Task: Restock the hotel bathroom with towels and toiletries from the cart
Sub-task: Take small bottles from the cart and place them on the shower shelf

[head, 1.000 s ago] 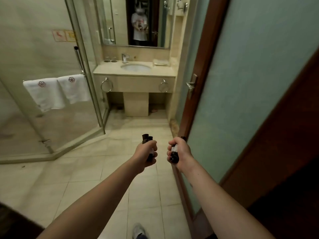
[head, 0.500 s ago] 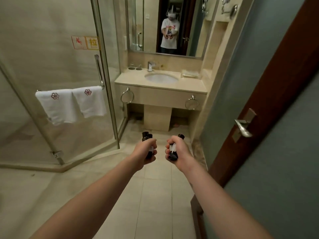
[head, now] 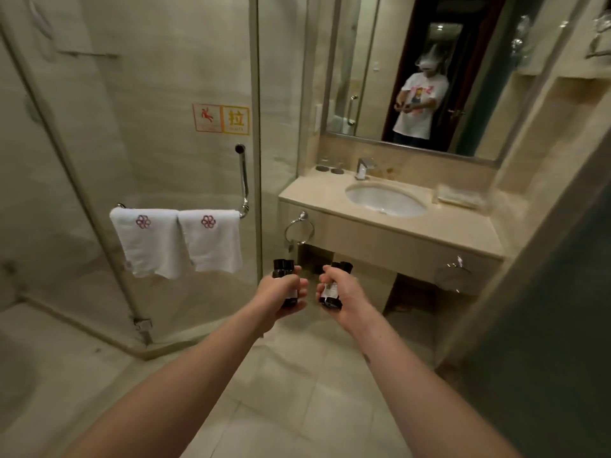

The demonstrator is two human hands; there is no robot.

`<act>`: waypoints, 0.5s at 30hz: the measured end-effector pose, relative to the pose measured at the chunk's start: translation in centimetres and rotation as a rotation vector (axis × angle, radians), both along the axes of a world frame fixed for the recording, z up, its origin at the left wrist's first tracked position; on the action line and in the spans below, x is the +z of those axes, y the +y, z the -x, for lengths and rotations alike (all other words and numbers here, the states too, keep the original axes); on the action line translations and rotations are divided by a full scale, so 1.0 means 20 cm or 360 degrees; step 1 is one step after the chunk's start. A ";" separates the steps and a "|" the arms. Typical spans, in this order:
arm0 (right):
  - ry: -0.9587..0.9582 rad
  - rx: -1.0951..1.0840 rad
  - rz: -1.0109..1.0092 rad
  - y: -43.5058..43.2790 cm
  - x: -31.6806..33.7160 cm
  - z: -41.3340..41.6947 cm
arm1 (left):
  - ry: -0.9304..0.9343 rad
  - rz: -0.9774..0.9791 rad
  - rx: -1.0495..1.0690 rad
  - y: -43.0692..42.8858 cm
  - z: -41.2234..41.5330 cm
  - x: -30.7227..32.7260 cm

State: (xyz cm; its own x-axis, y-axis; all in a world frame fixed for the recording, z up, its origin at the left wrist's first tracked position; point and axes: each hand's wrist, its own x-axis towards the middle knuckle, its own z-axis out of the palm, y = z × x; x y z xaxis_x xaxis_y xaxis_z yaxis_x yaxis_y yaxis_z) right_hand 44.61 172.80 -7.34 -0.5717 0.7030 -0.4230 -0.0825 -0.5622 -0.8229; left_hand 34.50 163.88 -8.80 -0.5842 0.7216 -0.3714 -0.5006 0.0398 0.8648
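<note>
Nearer than before, we face the vanity (head: 396, 246), both arms stretched ahead; shower door (head: 185, 77) with two towels (head: 152, 246) stands left; left hand (head: 281, 292) grips dark bottles (head: 283, 266); right hand (head: 345, 294) grips more bottles (head: 331, 290); fists just apart.

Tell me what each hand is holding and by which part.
Left hand grips small dark bottles round their bodies, caps sticking out on top. Right hand grips a second set of bottles the same way.
</note>
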 end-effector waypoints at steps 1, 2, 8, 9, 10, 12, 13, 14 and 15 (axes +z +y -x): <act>0.0009 0.0024 -0.0010 0.09 0.01 0.08 | 0.0001 -0.0004 0.0055 0.07 0.06 0.01; 0.0012 0.0045 -0.0016 0.18 0.01 0.15 | 0.0017 -0.0006 0.0120 0.14 0.12 0.02; 0.0029 0.0197 -0.0043 0.53 0.00 0.58 | 0.0142 0.0048 0.0363 0.41 0.45 0.00; 0.0038 0.0236 -0.0047 0.60 -0.01 0.66 | 0.0144 0.0053 0.0389 0.47 0.53 -0.01; 0.0043 0.0265 -0.0048 0.64 -0.01 0.74 | 0.0151 0.0059 0.0414 0.51 0.60 -0.02; 0.0070 0.0323 -0.0054 0.75 -0.03 0.90 | 0.0183 0.0058 0.0466 0.61 0.74 -0.03; 0.0081 0.0353 -0.0064 0.82 -0.03 1.01 | 0.0201 0.0046 0.0490 0.67 0.83 -0.03; 0.0086 0.0369 -0.0078 0.87 -0.03 1.09 | 0.0224 0.0037 0.0509 0.73 0.91 -0.03; 0.0088 0.0387 -0.0098 0.93 -0.03 1.18 | 0.0249 0.0035 0.0540 0.78 0.99 -0.02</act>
State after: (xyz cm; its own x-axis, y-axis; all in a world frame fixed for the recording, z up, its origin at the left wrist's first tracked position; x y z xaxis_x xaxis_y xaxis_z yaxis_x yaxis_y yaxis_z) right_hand 21.08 191.33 -7.94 -0.7483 0.5653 -0.3471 0.0032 -0.5201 -0.8541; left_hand 14.75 179.57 -9.23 -0.8397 0.4701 -0.2719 -0.3503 -0.0862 0.9327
